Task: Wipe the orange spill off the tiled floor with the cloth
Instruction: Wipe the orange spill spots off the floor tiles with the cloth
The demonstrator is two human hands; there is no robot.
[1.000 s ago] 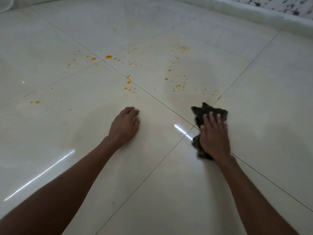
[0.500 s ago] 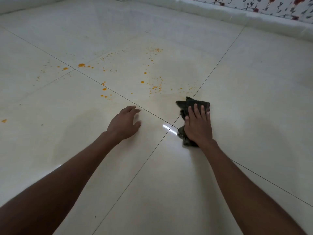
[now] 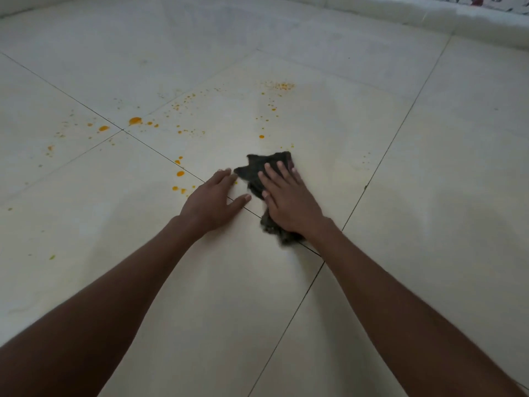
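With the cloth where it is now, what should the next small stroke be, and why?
Probably slide the dark cloth forward and left under the flat right hand. The nearest orange drops lie just beyond the left hand, which is braced on the tiled floor, and more spatter sits farther out, unwiped.

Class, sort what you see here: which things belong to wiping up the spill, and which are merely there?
Part of the job:
dark cloth, pressed flat under the right hand
orange spill, drops scattered across the tiled floor
left hand, resting open on the floor

Merely there:
white skirting
patterned wall
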